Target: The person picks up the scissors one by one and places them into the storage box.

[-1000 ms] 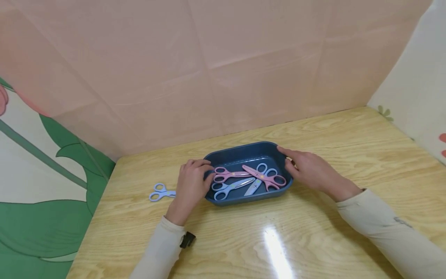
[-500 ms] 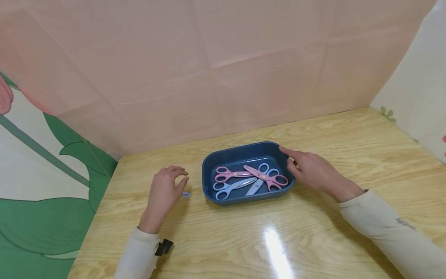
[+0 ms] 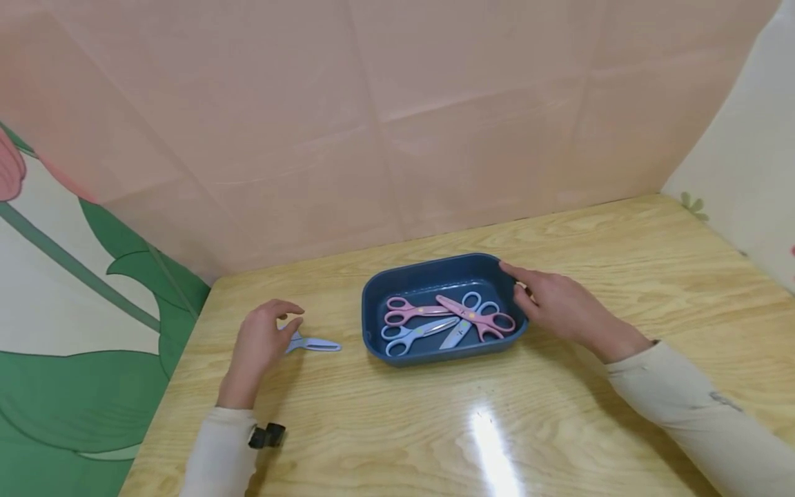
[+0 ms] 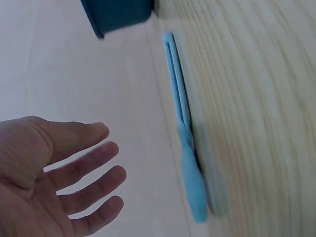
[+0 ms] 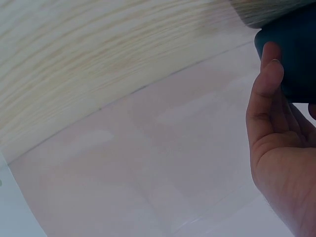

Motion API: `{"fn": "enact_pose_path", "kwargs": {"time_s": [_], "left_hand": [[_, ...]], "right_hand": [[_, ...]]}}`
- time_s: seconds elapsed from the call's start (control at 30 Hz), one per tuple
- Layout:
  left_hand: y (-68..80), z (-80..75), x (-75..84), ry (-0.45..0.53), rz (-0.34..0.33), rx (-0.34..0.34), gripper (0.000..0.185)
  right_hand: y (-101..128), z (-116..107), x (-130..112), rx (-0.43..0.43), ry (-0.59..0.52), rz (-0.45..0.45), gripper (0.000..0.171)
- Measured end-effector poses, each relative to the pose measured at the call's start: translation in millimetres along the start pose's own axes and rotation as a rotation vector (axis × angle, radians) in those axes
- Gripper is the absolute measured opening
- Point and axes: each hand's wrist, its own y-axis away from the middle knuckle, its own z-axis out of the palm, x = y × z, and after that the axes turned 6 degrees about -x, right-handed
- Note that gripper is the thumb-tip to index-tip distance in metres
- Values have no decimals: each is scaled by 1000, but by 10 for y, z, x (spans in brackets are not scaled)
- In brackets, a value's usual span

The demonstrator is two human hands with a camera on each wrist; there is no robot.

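— Where is the left hand [image 3: 257, 342]?

— Lower left of the head view, fingers loosely spread over the handle end of a pair of light blue plastic scissors [image 3: 312, 343] on the pale wooden table [image 3: 559, 428]. The left wrist view shows those fingers [image 4: 94, 173] relaxed and apart from the scissors, gripping nothing.

— Which way do those scissors lie?

— Flat, blades closed. Their long axis runs left to right across the head view, the tip pointing right toward a dark blue oblong plastic tray [image 3: 428, 273], the handles under the hand. The tip stops near the tray's left wall without touching it.

— And the right hand [image 3: 555, 304]?

— At centre right, resting against the tray's right rim, the fingers lightly bent along the wall. In the right wrist view a fingertip [image 5: 269, 69] lies against the dark plastic.

— What sits in the tray?

— Two pink scissors [image 3: 413, 310] and two blue ones [image 3: 413, 335], overlapping, mostly lengthwise. A pink wall [image 3: 373, 124] stands behind the table.
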Motion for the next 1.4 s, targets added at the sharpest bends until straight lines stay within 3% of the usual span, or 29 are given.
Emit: {"fn": "enact_pose_path", "kwargs": {"time_s": [0.23, 0.53, 0.9, 1.4], "left_hand": [[-12, -34, -193, 8, -31, -37, 20], [-19, -13, -305, -71, -109, -107, 18], [-48, 37, -380, -114, -194, -281, 21], [-44, 42, -325, -112, -208, -285, 15]], "right_hand": [[-9, -4, -7, 10, 9, -1, 51], [6, -5, -6, 3, -2, 3, 51], [5, 1, -1, 13, 9, 1, 51], [5, 4, -1, 17, 11, 7, 50]]}}
